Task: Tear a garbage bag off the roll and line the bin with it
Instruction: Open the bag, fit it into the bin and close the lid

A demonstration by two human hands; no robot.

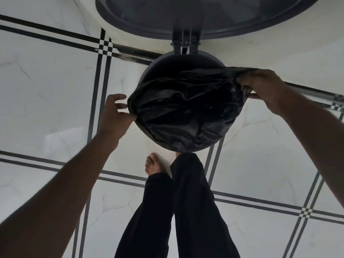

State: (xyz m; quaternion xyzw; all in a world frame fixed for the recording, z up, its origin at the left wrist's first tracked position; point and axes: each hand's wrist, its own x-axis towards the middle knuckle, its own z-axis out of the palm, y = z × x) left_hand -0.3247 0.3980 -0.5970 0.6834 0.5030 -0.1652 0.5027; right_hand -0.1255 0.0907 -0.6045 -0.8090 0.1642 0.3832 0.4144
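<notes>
A round dark grey pedal bin (167,61) stands on the tiled floor below me with its lid (204,15) tipped up at the top of the view. A black garbage bag (182,108) hangs crumpled inside the bin, its mouth spread over the near and left rim. My left hand (116,114) pinches the bag's edge at the bin's left rim, with the upper fingers spread. My right hand (264,88) grips the bag's edge and stretches it out past the right rim. The far rim is bare. No roll is in view.
White marble-look floor tiles with black double lines (100,90) surround the bin. My bare left foot (152,164) and legs in black trousers (186,202) stand just in front of the bin, the right leg against its base.
</notes>
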